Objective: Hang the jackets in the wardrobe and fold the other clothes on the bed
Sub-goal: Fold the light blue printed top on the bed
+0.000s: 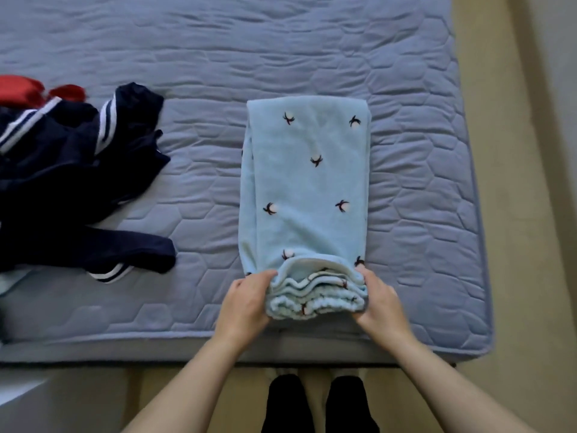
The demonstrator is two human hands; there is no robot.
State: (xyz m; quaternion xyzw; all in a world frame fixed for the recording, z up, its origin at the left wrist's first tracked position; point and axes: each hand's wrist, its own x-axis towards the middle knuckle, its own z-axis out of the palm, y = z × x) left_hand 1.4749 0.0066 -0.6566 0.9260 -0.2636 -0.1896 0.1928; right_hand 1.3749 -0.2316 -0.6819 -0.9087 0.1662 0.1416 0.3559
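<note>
Head view shows the folding step: left hand (246, 300) and right hand (379, 303) each grip the near end of the pale blue garment (307, 189) lying on the bed (421, 182), probably ready to carry it toward the far end.

- A quilted blue-grey mattress (218, 51) carries everything.
- A folded light-blue fleece garment (307, 189) lies near its right edge.
- Dark navy clothes (71, 170) with white stripes lie heaped left.
- Red fabric (22, 90) lies beyond them.
</note>
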